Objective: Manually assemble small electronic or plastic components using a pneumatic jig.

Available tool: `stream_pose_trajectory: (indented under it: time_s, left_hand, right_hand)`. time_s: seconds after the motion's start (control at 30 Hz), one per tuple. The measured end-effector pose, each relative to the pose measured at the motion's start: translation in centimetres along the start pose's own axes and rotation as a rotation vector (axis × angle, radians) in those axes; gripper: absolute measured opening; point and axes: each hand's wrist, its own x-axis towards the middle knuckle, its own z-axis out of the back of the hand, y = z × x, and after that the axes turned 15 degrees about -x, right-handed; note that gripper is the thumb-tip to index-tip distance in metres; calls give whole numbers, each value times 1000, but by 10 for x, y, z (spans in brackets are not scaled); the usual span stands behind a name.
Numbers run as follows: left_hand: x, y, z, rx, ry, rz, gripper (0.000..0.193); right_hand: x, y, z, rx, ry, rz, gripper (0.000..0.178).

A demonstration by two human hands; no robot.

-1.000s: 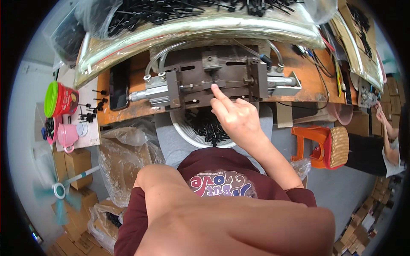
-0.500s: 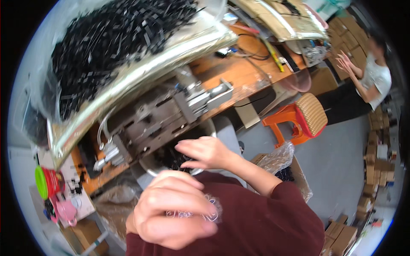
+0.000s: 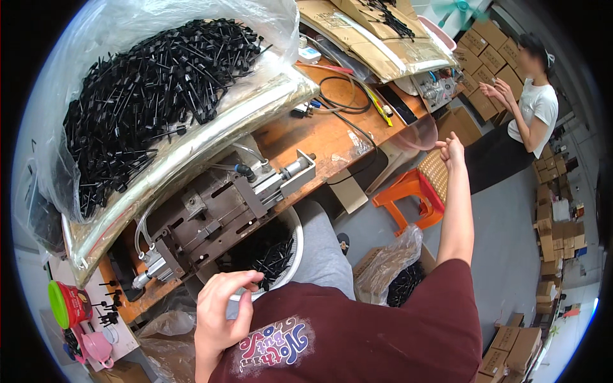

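Observation:
My left hand (image 3: 223,306) is raised in front of my maroon shirt, at the near rim of a white basket (image 3: 297,249) holding black plastic parts (image 3: 271,262). Its fingers are bent, the thumb stands apart, and I see nothing held. Stretched out far to the right, my right hand (image 3: 452,152) appears over the woven seat of an orange stool (image 3: 408,195), its fingers loosely spread with nothing visible in them. Beyond the basket, a metal fixture with pneumatic cylinders (image 3: 220,214) is on the wooden bench (image 3: 332,137), with no hand touching it.
A large heap of black parts (image 3: 159,89) lies on a plastic-lined tray at the upper left. At right, a person in a white top (image 3: 536,108) stands near stacked cartons (image 3: 491,38). An open, plastic-lined box (image 3: 383,268) is on the floor; a green-rimmed red tub (image 3: 70,305) stands at left.
My right hand has swung from above the basket out to the far right. My left hand has dropped lower and left, away from the camera. The head view has shifted.

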Motion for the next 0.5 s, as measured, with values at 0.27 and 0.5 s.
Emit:
stream_pose_trajectory:
  time_s: [0.27, 0.5]
  left_hand:
    - [3, 4, 9, 110, -26, -1, 42]
    - [2, -1, 7, 119, -19, -118, 40]
  right_hand:
    - [-232, 56, -159, -185, 424, 570, 20]
    - [-355, 122, -274, -214, 630, 1232, 12]
